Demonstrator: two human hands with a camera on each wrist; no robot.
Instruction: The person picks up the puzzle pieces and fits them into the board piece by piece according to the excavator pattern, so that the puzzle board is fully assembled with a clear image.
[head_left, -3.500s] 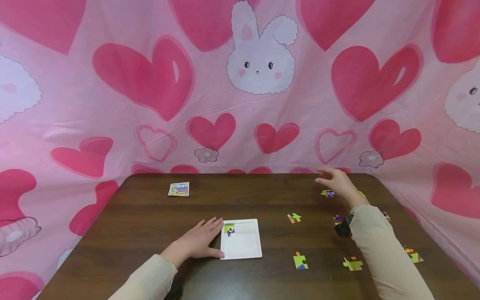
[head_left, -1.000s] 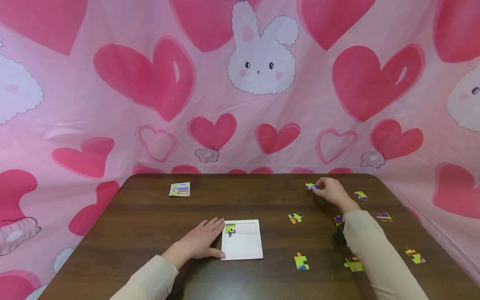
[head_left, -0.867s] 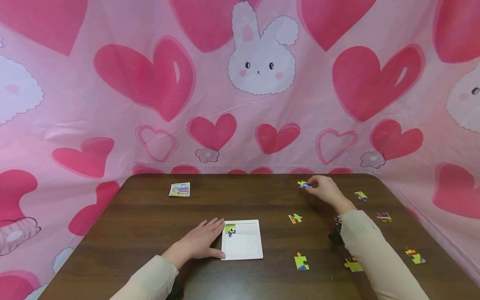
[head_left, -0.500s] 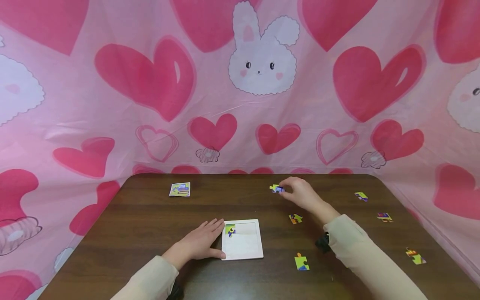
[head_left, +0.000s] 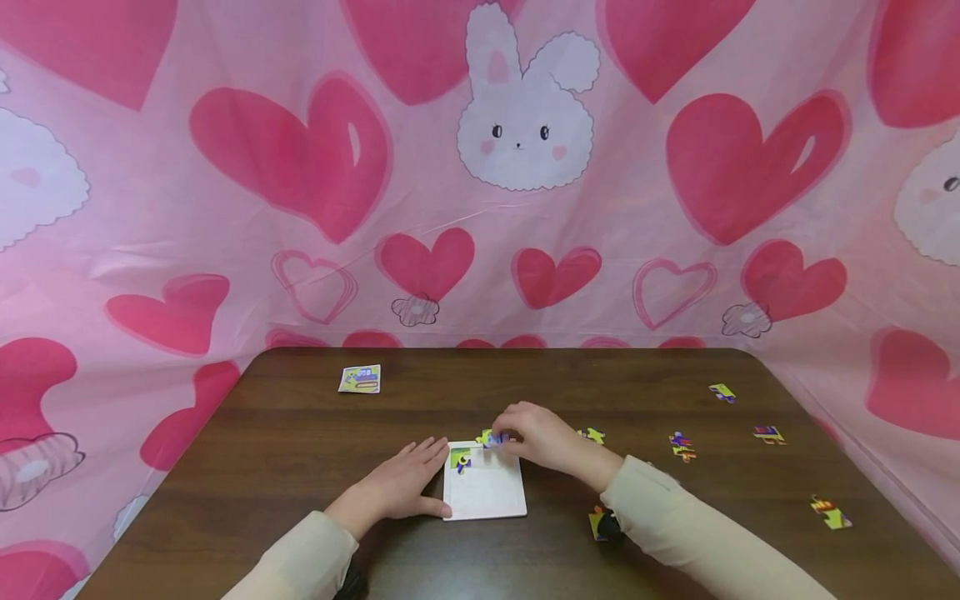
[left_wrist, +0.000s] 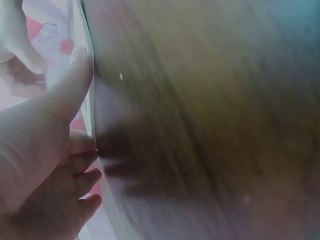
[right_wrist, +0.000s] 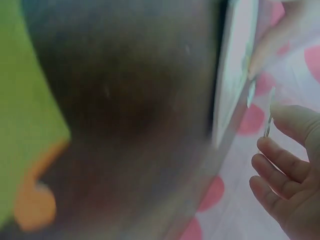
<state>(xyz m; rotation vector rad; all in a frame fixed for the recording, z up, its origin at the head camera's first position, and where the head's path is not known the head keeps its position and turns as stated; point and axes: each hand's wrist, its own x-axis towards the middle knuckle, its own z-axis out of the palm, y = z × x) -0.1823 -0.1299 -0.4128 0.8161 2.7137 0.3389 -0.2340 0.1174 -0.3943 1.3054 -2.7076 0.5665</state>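
A square white puzzle tray (head_left: 486,496) lies on the table, with one green-and-purple puzzle piece (head_left: 461,459) in its far left corner. Flat at the tray's left edge rests my left hand (head_left: 401,481), fingers straight and thumb along the near left corner. My right hand (head_left: 542,439) pinches another yellow-green and purple puzzle piece (head_left: 491,438) between thumb and fingers, over the tray's far edge. In the right wrist view that piece (right_wrist: 269,117) shows edge-on between thumb and index finger. The left wrist view shows my left thumb (left_wrist: 75,82) at the tray's side.
Several loose puzzle pieces lie to the right, among them a purple-and-orange piece (head_left: 682,446), a yellow piece (head_left: 723,392) and a red-and-green piece (head_left: 831,512). One green piece (head_left: 597,523) is partly behind the right wrist camera (head_left: 610,527). A small picture card (head_left: 360,379) lies far left.
My right hand has picked up a puzzle piece at the far right and carried it left and nearer, over the tray's far edge. The left hand has stayed at the tray.
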